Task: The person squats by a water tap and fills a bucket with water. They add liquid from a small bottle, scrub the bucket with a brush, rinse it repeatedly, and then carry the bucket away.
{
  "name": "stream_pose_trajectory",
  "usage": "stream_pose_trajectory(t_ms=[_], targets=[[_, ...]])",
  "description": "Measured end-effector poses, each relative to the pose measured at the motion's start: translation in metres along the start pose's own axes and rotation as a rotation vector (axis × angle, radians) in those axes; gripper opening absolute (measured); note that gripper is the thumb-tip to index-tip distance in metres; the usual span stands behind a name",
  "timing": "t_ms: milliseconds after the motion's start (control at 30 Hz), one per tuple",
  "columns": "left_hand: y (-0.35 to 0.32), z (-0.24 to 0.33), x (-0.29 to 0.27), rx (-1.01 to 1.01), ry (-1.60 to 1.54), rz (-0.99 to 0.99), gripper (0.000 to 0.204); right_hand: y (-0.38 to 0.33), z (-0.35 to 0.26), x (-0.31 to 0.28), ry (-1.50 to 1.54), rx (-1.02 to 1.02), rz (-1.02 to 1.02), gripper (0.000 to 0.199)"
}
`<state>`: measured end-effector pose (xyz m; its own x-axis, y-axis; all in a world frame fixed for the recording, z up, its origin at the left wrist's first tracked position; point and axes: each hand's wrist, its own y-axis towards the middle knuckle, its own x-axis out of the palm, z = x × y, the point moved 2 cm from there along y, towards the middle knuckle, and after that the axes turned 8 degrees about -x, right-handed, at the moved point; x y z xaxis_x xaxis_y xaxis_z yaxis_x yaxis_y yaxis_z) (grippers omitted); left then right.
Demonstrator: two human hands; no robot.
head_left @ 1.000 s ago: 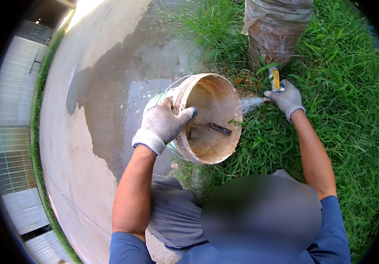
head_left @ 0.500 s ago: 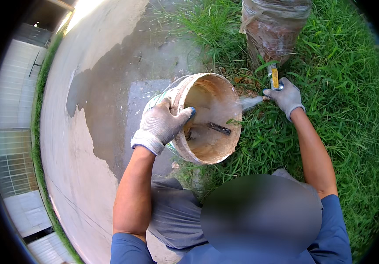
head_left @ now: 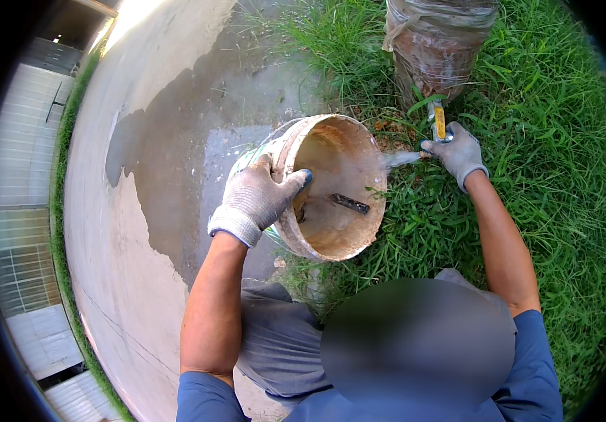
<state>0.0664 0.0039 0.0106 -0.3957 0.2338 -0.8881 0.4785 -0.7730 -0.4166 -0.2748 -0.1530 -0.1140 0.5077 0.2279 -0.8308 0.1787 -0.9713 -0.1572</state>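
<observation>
A white bucket (head_left: 349,243), crusted with tan residue, leans with its mouth turned toward the right. My gloved left hand (head_left: 254,195) is closed on its rim, thumb inside and fingers on the outer wall. Cloudy water lies in it, and a dark handle-like piece (head_left: 350,203) sticks up there; its other end is hidden. At the metal tap (head_left: 432,126) with a yellow lever (head_left: 439,121), my gloved right hand (head_left: 461,155) closes round the outlet side, its fingers partly hidden. A water jet (head_left: 403,159) sprays leftward from the outlet into the bucket.
Behind the tap stands a thick post (head_left: 436,53) wrapped in clear plastic. Tall grass (head_left: 542,155) covers the right side. Wet concrete (head_left: 169,133) lies to the left, with pale panels (head_left: 25,141) beyond a narrow grass strip.
The bucket has tipped or shifted very slightly upward in the picture, with my left hand still on it. The jet looks a little narrower; my right hand keeps its place.
</observation>
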Motion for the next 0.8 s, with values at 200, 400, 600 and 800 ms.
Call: stream_pose_trajectory(t_ms=[200, 400, 600, 800], targets=[[-0.0015, -0.0003, -0.0017, 0.000, -0.004, 0.001, 0.059, 0.0013, 0.0009, 0.0021, 0.013, -0.011, 0.009, 0.057], [-0.0027, 0.0035, -0.0035, -0.011, -0.005, -0.021, 0.060, 0.0001, 0.0009, 0.0004, 0.012, -0.013, 0.012, 0.054], [-0.0018, 0.0010, -0.0026, -0.005, -0.010, -0.012, 0.060, -0.0010, -0.0019, -0.0007, 0.030, 0.000, 0.010, 0.053], [-0.0008, 0.0005, -0.0012, 0.001, 0.010, -0.007, 0.060, -0.0005, -0.0022, 0.0004, 0.013, 0.014, 0.004, 0.054]])
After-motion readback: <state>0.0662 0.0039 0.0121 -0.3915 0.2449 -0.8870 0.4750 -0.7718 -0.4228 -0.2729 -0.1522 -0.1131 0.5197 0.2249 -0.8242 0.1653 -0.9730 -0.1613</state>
